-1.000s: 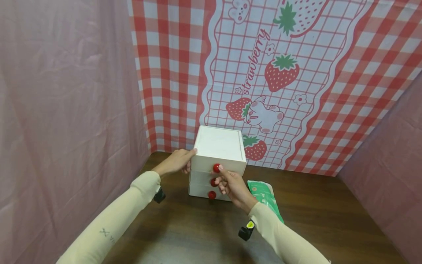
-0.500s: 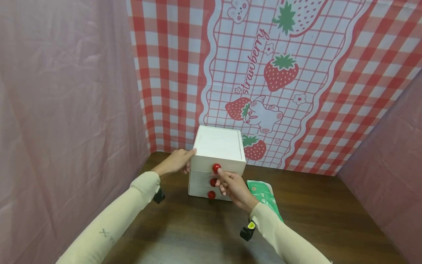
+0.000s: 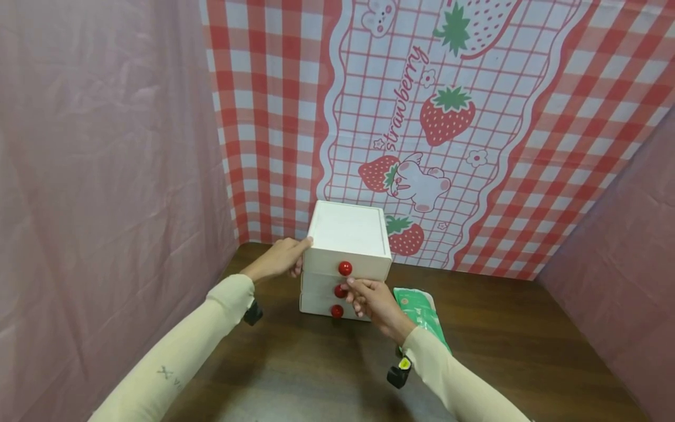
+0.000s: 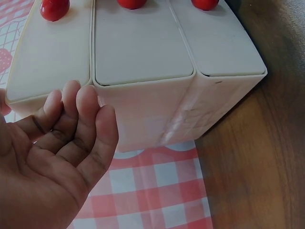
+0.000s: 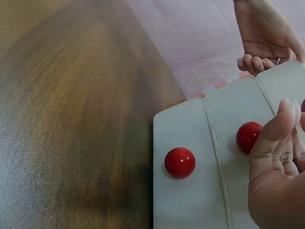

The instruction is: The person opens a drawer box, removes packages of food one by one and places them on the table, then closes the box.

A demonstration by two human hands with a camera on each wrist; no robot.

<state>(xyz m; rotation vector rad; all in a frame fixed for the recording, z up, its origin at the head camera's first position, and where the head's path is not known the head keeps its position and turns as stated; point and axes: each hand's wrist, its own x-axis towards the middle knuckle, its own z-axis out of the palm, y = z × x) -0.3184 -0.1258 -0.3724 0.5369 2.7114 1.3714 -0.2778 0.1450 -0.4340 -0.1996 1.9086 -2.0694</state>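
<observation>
A small white chest of drawers [image 3: 349, 228] stands on the table, its drawers all looking shut. Each front carries a red round knob: top [image 3: 345, 268], middle [image 3: 338, 291] and bottom [image 3: 336, 312]. My left hand [image 3: 279, 258] rests at the chest's upper left side, thumb at the top edge. In the left wrist view its fingers [image 4: 86, 114] lie loosely bent by the side wall. My right hand [image 3: 379, 302] hovers before the drawer fronts, below the top knob. Its fingers, bent loosely, partly cover the middle knob [image 5: 249, 137] without visibly gripping it.
A green and white packet [image 3: 422, 313] lies on the brown wooden table [image 3: 532, 346], right of the chest and partly behind my right forearm. A checked strawberry cloth [image 3: 279, 117] hangs behind. Pink curtains [image 3: 111, 176] enclose the left and right sides.
My right hand has come off the top knob and moved slightly down, so that the knob is fully visible. The left hand stays at the chest's side. No drawer has visibly moved.
</observation>
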